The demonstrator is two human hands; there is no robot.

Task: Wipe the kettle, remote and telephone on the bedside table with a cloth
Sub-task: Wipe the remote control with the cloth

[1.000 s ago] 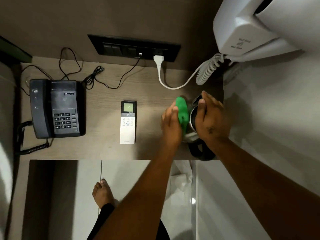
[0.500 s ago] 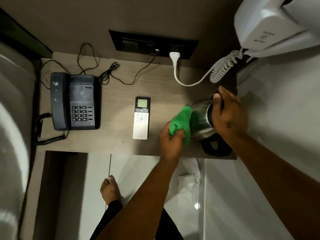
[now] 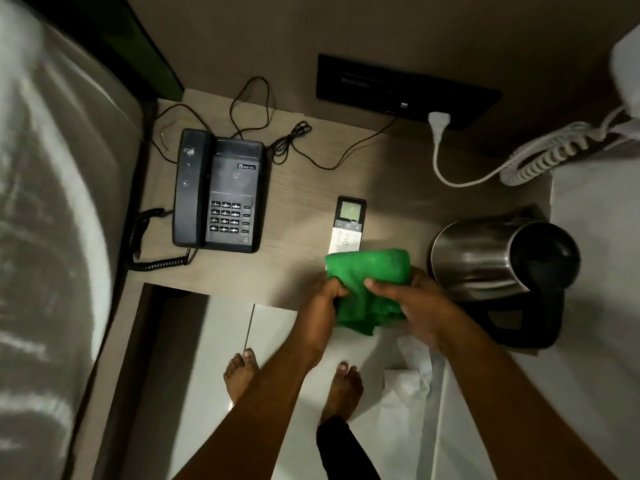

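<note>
A green cloth hangs bunched over the front edge of the wooden bedside table. My left hand grips its left side and my right hand grips its right side. The steel kettle stands alone on the table's right end, its black handle toward me, with neither hand on it. The white remote lies in the middle, its near end hidden under the cloth. The black telephone sits at the left with its handset on the cradle.
A bed borders the table on the left. A black socket panel on the wall holds a white plug and cord. Thin black cables lie behind the telephone. A white coiled cord hangs at right. My bare feet stand below.
My right hand has let go of the kettle and taken hold of the cloth. Both hands and the cloth have moved left, away from the kettle, to the table's front edge.
</note>
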